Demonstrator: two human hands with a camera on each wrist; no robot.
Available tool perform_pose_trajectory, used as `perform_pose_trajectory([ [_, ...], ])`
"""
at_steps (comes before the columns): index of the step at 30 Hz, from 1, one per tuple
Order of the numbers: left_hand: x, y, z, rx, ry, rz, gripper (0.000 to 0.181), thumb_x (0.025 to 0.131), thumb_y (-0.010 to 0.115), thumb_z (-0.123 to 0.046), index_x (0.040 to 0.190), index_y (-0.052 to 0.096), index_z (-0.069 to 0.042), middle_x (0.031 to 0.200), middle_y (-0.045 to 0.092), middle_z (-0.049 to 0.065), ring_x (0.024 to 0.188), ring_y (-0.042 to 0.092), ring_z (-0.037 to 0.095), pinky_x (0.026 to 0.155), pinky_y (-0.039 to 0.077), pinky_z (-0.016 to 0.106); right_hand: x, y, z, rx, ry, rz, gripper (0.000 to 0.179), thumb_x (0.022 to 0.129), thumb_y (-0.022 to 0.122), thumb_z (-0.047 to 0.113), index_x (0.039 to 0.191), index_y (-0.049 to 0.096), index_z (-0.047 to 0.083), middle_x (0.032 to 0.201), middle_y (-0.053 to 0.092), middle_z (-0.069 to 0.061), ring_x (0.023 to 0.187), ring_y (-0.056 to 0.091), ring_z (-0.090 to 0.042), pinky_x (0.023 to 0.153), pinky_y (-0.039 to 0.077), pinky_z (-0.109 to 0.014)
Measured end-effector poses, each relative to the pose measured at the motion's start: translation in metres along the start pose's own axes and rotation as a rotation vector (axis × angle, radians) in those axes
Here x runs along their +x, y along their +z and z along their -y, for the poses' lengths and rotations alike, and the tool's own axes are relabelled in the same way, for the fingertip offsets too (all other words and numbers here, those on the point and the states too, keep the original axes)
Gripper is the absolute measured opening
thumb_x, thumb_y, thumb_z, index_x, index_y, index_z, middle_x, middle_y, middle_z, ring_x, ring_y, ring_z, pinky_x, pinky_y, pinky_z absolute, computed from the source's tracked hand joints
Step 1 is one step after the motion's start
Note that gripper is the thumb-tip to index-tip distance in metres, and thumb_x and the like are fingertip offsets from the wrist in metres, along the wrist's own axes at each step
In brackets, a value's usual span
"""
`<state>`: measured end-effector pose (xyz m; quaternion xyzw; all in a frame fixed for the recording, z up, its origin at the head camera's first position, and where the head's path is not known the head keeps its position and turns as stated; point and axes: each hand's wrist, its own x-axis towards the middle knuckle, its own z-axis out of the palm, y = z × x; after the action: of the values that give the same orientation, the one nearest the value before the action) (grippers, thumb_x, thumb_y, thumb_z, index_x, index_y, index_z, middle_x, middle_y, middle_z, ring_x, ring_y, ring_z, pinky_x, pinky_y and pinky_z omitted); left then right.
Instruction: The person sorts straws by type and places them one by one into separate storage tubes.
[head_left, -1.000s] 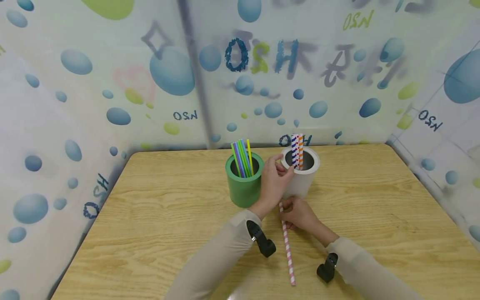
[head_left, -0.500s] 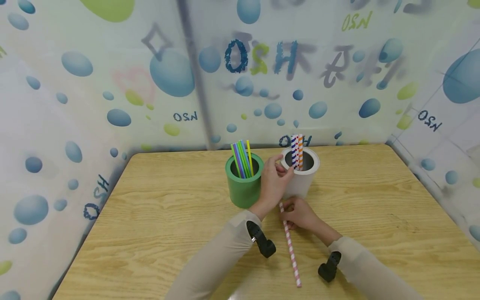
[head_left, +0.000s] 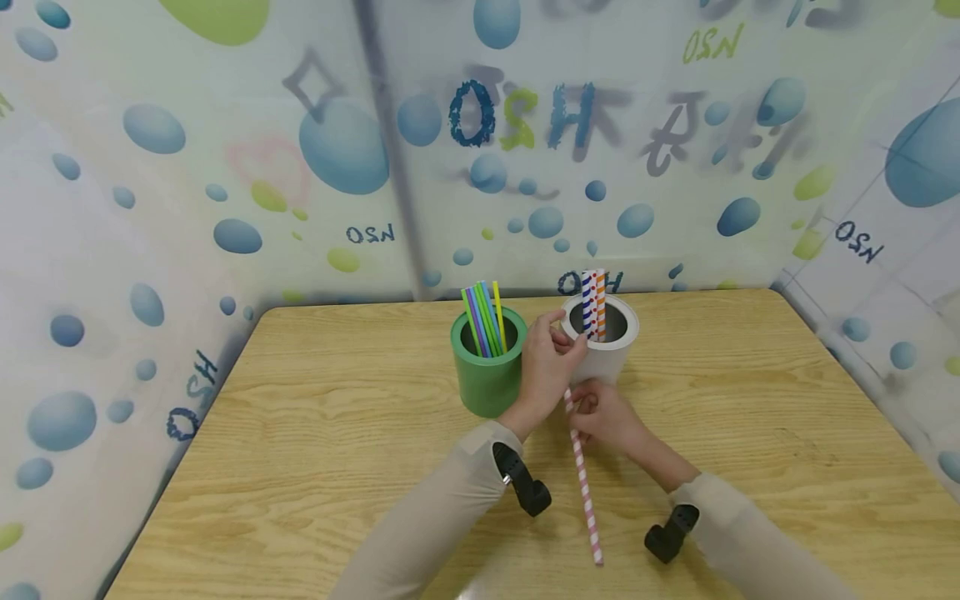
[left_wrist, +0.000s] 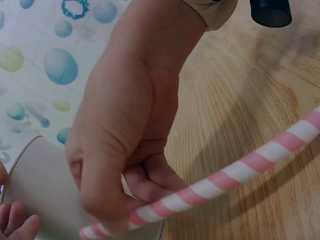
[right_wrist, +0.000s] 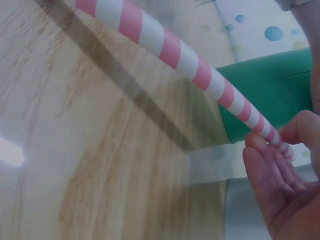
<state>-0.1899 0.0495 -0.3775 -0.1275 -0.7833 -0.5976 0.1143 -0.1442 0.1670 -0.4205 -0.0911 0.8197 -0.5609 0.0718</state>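
My right hand [head_left: 609,421] pinches a pink-and-white striped paper straw [head_left: 587,500] close to its far end, thumb against fingers. The straw slants across the space before the white cup [head_left: 600,367], its near end toward me. In the right wrist view the straw [right_wrist: 172,50] runs out past the fingertips, its shadow falling on the wood. My left hand [head_left: 549,362] grips the white cup at its near left rim; some fingertips [left_wrist: 20,220] show at the left wrist view's lower left. Several patterned straws [head_left: 594,304] stand inside that cup.
Left of the white cup stands a green cup [head_left: 487,387] with several plain coloured straws [head_left: 486,321]. Both are on a wooden table [head_left: 337,467]. A patterned backdrop [head_left: 420,200] rises behind and at the sides.
My right hand has moved slightly away from me, carrying the striped paper straw. The straw's near end has swung a little right. My left hand stays at the white cup.
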Motion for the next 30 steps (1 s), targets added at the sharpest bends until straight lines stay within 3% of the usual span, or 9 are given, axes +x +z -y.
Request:
perform_pose_trajectory([
  [13, -0.001, -0.001, -0.001, 0.022, -0.008, 0.010, 0.041, 0.084, 0.065, -0.015, 0.120, 0.051, -0.001, 0.082, 0.051, 0.003, 0.072, 0.054, 0.010, 0.062, 0.047, 0.017, -0.009, -0.016, 0.015, 0.100, -0.013, -0.120, 0.028, 0.076, 0.058, -0.010, 0.101, 0.045, -0.012, 0.069, 0.052, -0.007, 0.056, 0.058, -0.011, 0.051, 0.054, -0.034],
  [30, 0.000, 0.000, -0.001, 0.027, -0.018, 0.019, 0.041, 0.085, 0.065, -0.014, 0.121, 0.050, -0.002, 0.082, 0.051, 0.002, 0.071, 0.052, 0.008, 0.060, 0.047, 0.017, -0.019, -0.039, 0.036, -0.049, -0.138, -0.247, 0.024, 0.081, 0.062, -0.005, 0.101, 0.050, -0.007, 0.071, 0.056, -0.009, 0.054, 0.056, -0.012, 0.050, 0.052, -0.028],
])
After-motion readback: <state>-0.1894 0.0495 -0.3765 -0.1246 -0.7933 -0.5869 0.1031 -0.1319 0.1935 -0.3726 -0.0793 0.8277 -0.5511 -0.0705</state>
